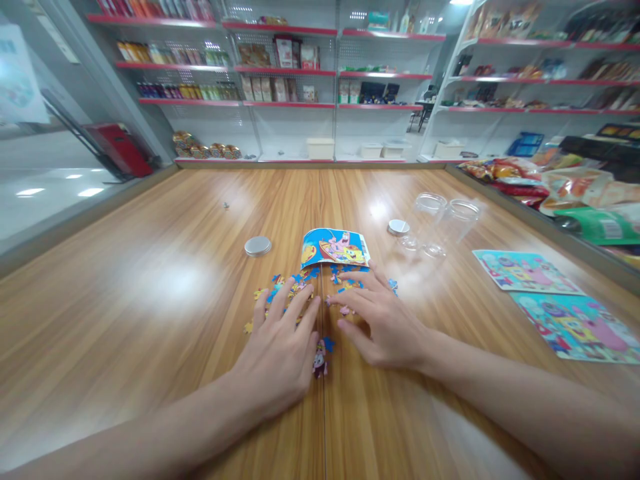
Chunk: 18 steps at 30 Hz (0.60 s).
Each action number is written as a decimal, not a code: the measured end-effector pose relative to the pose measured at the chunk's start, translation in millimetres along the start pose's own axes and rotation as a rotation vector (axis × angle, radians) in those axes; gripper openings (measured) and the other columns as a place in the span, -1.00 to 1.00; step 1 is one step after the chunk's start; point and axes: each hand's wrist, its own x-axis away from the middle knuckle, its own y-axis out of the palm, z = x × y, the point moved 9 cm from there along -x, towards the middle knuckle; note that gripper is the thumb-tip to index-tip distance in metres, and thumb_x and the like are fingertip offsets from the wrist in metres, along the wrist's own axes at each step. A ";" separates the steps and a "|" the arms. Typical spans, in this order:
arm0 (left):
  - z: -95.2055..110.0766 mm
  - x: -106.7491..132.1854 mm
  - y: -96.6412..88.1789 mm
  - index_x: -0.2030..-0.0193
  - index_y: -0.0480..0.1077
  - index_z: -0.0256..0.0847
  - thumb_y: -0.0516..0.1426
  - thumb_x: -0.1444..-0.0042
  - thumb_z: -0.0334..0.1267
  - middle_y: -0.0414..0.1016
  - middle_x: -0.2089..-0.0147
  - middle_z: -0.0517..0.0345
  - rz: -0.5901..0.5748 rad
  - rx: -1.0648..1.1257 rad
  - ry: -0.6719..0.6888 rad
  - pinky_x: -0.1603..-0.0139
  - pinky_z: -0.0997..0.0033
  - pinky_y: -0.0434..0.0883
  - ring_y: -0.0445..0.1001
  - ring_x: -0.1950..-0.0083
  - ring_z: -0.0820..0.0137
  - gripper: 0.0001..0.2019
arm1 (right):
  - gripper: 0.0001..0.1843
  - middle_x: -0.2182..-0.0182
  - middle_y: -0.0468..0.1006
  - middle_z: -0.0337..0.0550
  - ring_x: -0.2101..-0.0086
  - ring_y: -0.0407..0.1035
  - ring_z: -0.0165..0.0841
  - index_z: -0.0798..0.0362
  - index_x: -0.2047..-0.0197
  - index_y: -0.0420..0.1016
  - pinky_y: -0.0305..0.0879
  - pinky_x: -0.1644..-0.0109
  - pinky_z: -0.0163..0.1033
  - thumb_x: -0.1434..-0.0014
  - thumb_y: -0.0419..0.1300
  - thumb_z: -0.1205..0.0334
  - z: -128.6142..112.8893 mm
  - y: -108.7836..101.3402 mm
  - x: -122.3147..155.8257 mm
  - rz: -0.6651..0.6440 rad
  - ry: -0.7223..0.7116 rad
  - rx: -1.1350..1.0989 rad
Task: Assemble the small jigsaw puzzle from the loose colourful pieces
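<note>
Loose jigsaw puzzle pieces (345,311) in blue, yellow and pink lie scattered on the wooden table (150,333). My left hand (280,340) rests over the left part of the pile, its fingers spread and partly covering pieces. On the right side, my right hand (385,320) reaches over more pieces with fingers apart. A small cluster of pieces (320,360), dark and pink with a blue one, lies beside my left thumb. Just beyond the pile stands a curved cartoon picture card (336,248). Neither hand visibly grips a piece.
A silver lid (258,247) lies left of the card, another lid (399,227) to its right. Two clear plastic jars (460,217) lie near that one. Two cartoon picture sheets (530,272) are at the right. Snack bags (575,187) and stocked shelves (285,69) stand beyond the table.
</note>
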 end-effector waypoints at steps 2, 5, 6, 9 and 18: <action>0.9 0.3 -8.1 -0.25 0.34 -0.23 0.01 -0.27 -0.32 0.27 -0.35 -0.11 0.052 0.049 0.006 -0.39 -0.33 -0.02 0.05 -0.43 -0.07 -0.58 | -0.71 0.06 0.59 -0.06 -0.13 0.26 -0.11 0.07 -0.03 0.52 -0.04 -0.33 0.21 -0.26 0.13 0.29 1.1 -1.0 0.4 0.042 -0.003 0.023; 2.8 1.3 -16.4 0.01 0.49 -0.15 0.05 -0.24 -0.37 0.38 -0.22 -0.02 0.106 0.129 0.042 -0.37 -0.29 0.03 0.17 -0.35 0.00 -0.74 | -0.80 0.10 0.60 -0.11 -0.05 0.27 -0.13 0.03 0.14 0.59 0.02 -0.29 0.19 -0.28 0.13 0.29 1.6 2.5 0.4 0.036 -0.010 0.048; 2.9 1.5 -17.1 0.10 0.51 -0.15 0.05 -0.23 -0.38 0.40 -0.17 0.00 0.109 0.146 0.052 -0.36 -0.29 0.05 0.21 -0.31 0.02 -0.78 | -0.82 0.11 0.60 -0.12 -0.05 0.27 -0.13 0.03 0.19 0.59 0.02 -0.28 0.19 -0.28 0.14 0.29 0.9 3.2 0.7 0.034 -0.017 0.047; 0.7 1.5 -15.7 0.21 0.51 -0.13 0.06 -0.22 -0.41 0.43 -0.09 0.03 0.105 0.152 0.049 -0.33 -0.30 0.07 0.26 -0.23 0.05 -0.80 | -0.83 0.13 0.60 -0.15 -0.04 0.25 -0.14 0.04 0.32 0.56 0.04 -0.27 0.16 -0.26 0.15 0.31 -3.9 3.1 2.6 0.029 -0.041 0.033; -5.5 -1.5 -12.5 0.18 0.50 -0.14 0.08 -0.22 -0.44 0.47 -0.01 0.07 0.134 0.097 0.021 -0.28 -0.25 0.15 0.28 -0.13 0.09 -0.81 | -0.81 0.04 0.56 -0.11 0.04 0.25 -0.14 0.04 0.08 0.56 0.12 -0.16 0.11 -0.27 0.18 0.22 -7.7 3.5 2.6 -0.013 -0.019 0.053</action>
